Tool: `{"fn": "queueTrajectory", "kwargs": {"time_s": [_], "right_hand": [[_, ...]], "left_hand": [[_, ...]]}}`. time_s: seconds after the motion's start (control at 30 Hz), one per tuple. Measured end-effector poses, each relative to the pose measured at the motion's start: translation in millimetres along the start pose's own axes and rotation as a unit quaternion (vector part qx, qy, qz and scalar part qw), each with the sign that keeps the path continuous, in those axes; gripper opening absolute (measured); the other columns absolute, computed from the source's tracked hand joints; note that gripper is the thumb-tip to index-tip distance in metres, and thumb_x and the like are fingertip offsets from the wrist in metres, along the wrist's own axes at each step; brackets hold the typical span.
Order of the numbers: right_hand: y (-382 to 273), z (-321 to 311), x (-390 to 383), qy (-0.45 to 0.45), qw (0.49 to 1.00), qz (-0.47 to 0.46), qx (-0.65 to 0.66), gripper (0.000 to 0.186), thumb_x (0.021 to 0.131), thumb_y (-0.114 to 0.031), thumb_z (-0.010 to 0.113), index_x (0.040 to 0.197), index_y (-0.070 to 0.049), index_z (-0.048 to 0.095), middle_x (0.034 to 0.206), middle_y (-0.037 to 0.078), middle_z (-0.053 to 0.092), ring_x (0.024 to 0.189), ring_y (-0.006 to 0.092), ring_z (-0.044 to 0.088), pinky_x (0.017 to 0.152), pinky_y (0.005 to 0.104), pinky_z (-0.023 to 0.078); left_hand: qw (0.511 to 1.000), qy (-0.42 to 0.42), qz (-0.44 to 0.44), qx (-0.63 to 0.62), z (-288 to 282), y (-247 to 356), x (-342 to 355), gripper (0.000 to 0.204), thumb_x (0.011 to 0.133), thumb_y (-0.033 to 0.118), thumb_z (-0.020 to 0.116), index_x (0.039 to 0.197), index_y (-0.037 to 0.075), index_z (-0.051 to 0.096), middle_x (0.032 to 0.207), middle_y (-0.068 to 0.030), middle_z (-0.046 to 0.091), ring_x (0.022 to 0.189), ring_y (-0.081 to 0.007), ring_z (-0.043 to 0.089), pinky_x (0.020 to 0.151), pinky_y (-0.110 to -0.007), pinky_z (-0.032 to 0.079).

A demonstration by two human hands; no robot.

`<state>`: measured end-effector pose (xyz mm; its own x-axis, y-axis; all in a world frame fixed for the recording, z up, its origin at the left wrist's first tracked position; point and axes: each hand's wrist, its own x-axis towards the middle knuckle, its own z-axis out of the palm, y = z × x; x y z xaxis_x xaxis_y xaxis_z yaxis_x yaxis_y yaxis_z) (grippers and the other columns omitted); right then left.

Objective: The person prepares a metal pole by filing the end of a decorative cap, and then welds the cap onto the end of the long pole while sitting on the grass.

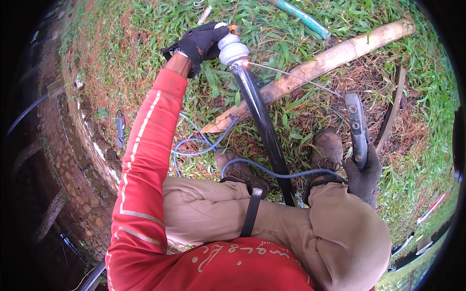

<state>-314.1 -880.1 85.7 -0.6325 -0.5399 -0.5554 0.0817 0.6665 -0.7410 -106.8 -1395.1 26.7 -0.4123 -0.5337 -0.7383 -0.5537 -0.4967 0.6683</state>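
Note:
My left hand (200, 44), in a dark glove, grips the top of a pale, rounded, knobbed finial (234, 51). The finial sits at the upper end of a shiny black pipe (259, 116), which slants down between my boots. In my other dark glove, my right hand (365, 178) is closed around the lower end of a worn welding electrode holder (357, 127). A thin welding rod (297, 76) runs from the holder to the joint between finial and pipe, where a bright orange-white glow shows. Blue cable (272, 171) crosses below the pipe's middle toward my right hand.
Beneath the pipe, a long pale wooden pole (340, 60) lies diagonally on the grass. A green pipe (303, 19) lies at the far side. A narrow wood strip (392, 109) is right of the holder. Stone paving (85, 194) borders the grass at left.

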Motion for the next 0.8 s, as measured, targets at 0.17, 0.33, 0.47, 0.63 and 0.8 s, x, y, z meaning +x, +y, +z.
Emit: {"fn": "queueTrajectory", "kwargs": {"time_s": [0.17, 0.33, 0.47, 0.63, 0.8], "right_hand": [[-0.4, 4.6, -0.3, 0.002, 1.0, 0.003, 0.012, 0.053, 0.081, 0.002, 0.072, 0.134, -0.001, 0.067, 0.095, 0.002, 0.064, 0.085, 0.0099, 0.06, 0.078, 0.0282, 0.053], [-8.7, -2.2, 0.1, -0.011, 0.998, -0.033, -0.053, 0.05, 0.085, -0.007, 0.083, 0.132, 0.002, 0.067, 0.097, 0.011, 0.075, 0.087, 0.0145, 0.068, 0.082, 0.0355, 0.057], [-16.6, -2.1, -0.2, -0.03, 0.998, 0.023, -0.048, 0.04, 0.085, -0.005, 0.08, 0.123, 0.0, 0.067, 0.094, 0.009, 0.073, 0.085, 0.0128, 0.065, 0.08, 0.0347, 0.056], [-12.1, 1.6, 0.0, -0.021, 0.999, 0.024, -0.007, 0.038, 0.084, -0.003, 0.077, 0.121, 0.0, 0.068, 0.094, 0.008, 0.073, 0.085, 0.0116, 0.065, 0.079, 0.0342, 0.056], [-8.4, 4.2, 2.4, -0.027, 0.999, 0.029, -0.008, 0.057, 0.081, 0.003, 0.073, 0.138, -0.002, 0.065, 0.097, 0.002, 0.064, 0.087, 0.0112, 0.06, 0.081, 0.0296, 0.054]], "left_hand": [[1.0, 0.017, 0.014, 0.014, -6.4, -6.5, 4.7, 0.034, 0.102, 0.028, 0.08, 0.131, 0.012, 0.073, 0.108, -0.0043, 0.081, 0.089, -0.0165, 0.079, 0.073, -0.034, 0.066], [1.0, 0.002, 0.016, 0.015, 0.1, -2.0, -0.3, 0.035, 0.103, 0.029, 0.079, 0.132, 0.011, 0.072, 0.112, -0.0055, 0.081, 0.092, -0.0166, 0.079, 0.074, -0.034, 0.067], [1.0, 0.02, 0.02, 0.008, 6.7, 0.9, -6.4, 0.035, 0.103, 0.028, 0.079, 0.133, 0.01, 0.072, 0.113, -0.007, 0.081, 0.093, -0.0183, 0.079, 0.076, -0.035, 0.067], [1.0, 0.025, 0.015, 0.0, 1.3, -1.8, -3.4, 0.036, 0.102, 0.024, 0.08, 0.134, 0.008, 0.071, 0.114, -0.0094, 0.081, 0.095, -0.0215, 0.08, 0.08, -0.037, 0.068], [0.999, -0.009, 0.024, -0.025, -5.6, -6.3, 3.8, 0.036, 0.105, 0.022, 0.077, 0.136, 0.006, 0.069, 0.116, -0.009, 0.079, 0.097, -0.0214, 0.079, 0.086, -0.038, 0.067]]}}
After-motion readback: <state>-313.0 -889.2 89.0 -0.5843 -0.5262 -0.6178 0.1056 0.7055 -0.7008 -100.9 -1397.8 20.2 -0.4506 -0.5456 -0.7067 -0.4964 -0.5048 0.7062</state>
